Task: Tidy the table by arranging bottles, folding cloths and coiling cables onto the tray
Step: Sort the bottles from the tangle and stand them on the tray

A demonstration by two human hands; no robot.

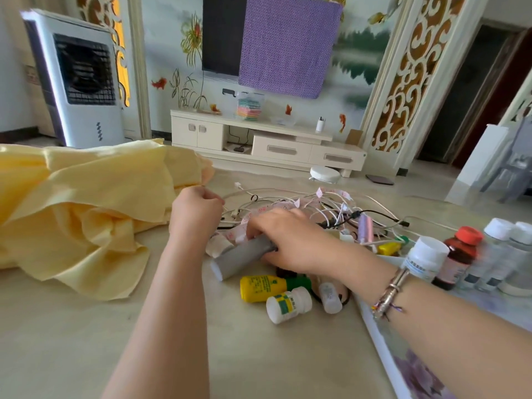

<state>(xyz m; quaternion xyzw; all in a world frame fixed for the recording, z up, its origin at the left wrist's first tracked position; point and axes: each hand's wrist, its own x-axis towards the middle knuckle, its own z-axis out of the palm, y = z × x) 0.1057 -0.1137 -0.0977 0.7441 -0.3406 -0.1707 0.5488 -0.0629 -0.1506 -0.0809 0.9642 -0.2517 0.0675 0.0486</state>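
Beige table [86, 341] before white TV cabinet [267, 142]

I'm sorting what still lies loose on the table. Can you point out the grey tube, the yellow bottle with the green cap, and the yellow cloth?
grey tube [244, 259]: head view, on its bare middle, left of the gripping hand.
yellow bottle [262, 287]: head view, on its labelled body.
yellow cloth [86, 203]: head view, on its crumpled middle.

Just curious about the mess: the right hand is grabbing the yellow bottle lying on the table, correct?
Not quite. In the head view the right hand grips the grey tube; the yellow bottle lies untouched on the table, nearer the camera.
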